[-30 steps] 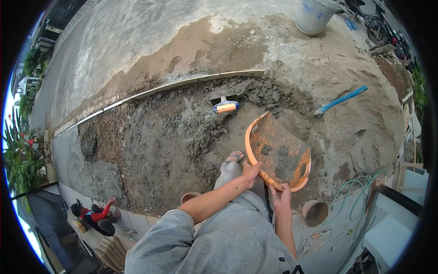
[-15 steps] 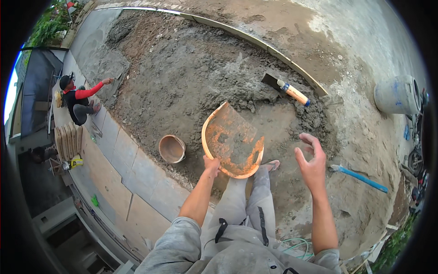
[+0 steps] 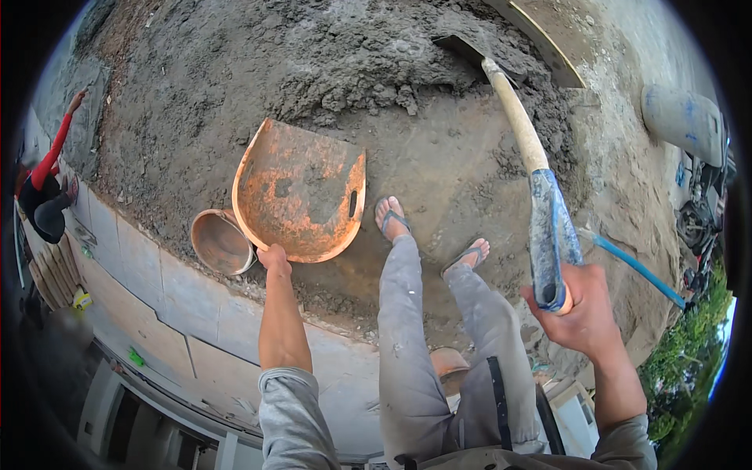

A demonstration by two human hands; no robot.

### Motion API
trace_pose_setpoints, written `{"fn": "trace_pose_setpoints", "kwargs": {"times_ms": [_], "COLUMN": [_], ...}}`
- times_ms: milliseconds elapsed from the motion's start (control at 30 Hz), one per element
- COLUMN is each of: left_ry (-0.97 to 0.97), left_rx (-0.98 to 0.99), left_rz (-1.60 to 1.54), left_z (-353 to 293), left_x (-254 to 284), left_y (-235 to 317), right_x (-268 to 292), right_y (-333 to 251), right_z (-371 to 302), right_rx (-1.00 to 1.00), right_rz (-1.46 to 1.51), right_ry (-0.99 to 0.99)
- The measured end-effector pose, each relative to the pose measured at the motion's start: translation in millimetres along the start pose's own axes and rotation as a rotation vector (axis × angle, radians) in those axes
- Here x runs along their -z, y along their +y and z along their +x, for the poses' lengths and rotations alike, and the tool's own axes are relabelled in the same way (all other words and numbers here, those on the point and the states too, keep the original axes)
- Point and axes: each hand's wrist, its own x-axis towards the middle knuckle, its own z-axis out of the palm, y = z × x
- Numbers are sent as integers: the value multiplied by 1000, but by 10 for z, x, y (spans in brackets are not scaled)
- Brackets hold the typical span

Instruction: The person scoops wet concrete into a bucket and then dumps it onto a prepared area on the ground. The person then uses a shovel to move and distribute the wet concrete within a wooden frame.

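Note:
My left hand [image 3: 275,258] is closed on the near rim of a wide orange scoop [image 3: 301,188], scuffed and smeared with grey mortar. The scoop's straight open edge faces away, and a slot shows in its right wall. My right hand [image 3: 586,313] grips the blue-and-black handle end of a shovel [image 3: 523,125]. Its pale wooden shaft slants up and away, and the dark blade rests at the heap of wet grey mortar [image 3: 345,63]. Part of the grip is hidden by my fingers. Partly behind the scoop sits a brown bucket [image 3: 222,244], with grey residue inside.
My sandalled feet stand on wet ground between scoop and shovel. A blue pipe [image 3: 638,270] lies at right, near a grey-blue drum [image 3: 683,121]. A wooden board [image 3: 544,43] edges the mortar. A co-worker [image 3: 47,196] crouches far left on the slabs [image 3: 188,290]. Another bucket [image 3: 450,364] shows between my legs.
My right hand, open and empty before, now grips the shovel's handle, which has swung up toward me. The scoop has moved left in my left hand, partly over the bucket. My view has shifted.

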Motion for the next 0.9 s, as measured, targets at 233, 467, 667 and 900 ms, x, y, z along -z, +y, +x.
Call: {"fn": "trace_pose_setpoints", "kwargs": {"times_ms": [233, 467, 667, 900], "left_ry": [-139, -1129, -1422, -1372], "left_rx": [66, 111, 444, 1103], "left_rz": [-78, 0, -597, -566], "left_z": [-1439, -3689, -6180, -7996], "left_x": [-673, -2057, -3504, -4789], "left_y": [71, 388, 746, -1371], "right_x": [-874, 123, 1519, 1530], "right_y": [611, 1246, 2356, 3985], "right_z": [-586, -988, -2768, -5112], "right_rx": [28, 99, 129, -609], "right_rz": [-108, 33, 483, 1117], "right_ry": [-211, -62, 263, 882]}}
